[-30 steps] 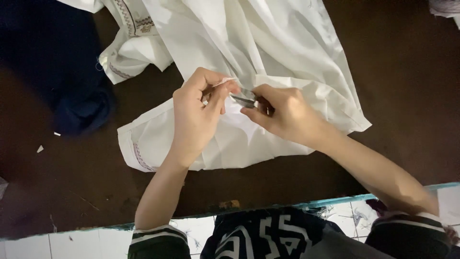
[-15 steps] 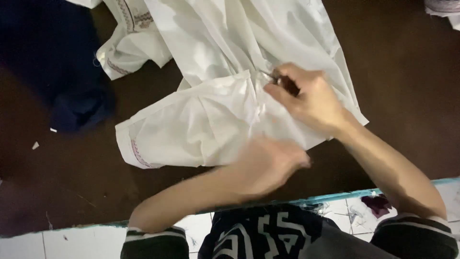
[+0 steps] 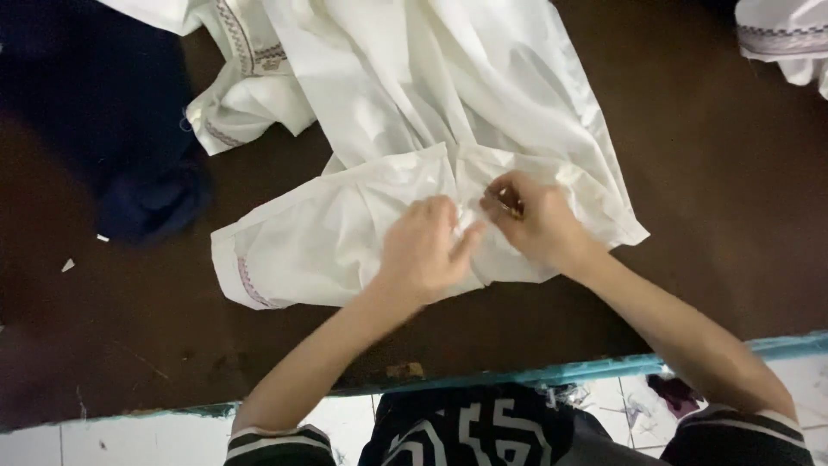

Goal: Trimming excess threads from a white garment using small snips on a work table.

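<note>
Bench (image 3: 707,216): dark brown, matt surface, scuffed, with pale flecks near the left edge; its near edge is trimmed in chipped turquoise paint. Below that edge, white tiled floor (image 3: 52,444).

White cotton garment (image 3: 405,112): crumpled, spread from far centre toward the near middle; embroidered band at the hem of its near-left sleeve and at the far-left collar area.

Left hand (image 3: 423,250): fingers curled, pinching a fold of the white garment at the middle of the bench.

Right hand (image 3: 530,220): clenched around a small dark metal tool (image 3: 511,205), only partly visible, pressed to the same fold, just beside the left hand.

Dark navy cloth (image 3: 129,138): heaped at far left, apart from the garment.

Second white embroidered cloth (image 3: 780,39): far right corner.

Person's striped cuffs and black-and-white patterned clothing at near edge.
</note>
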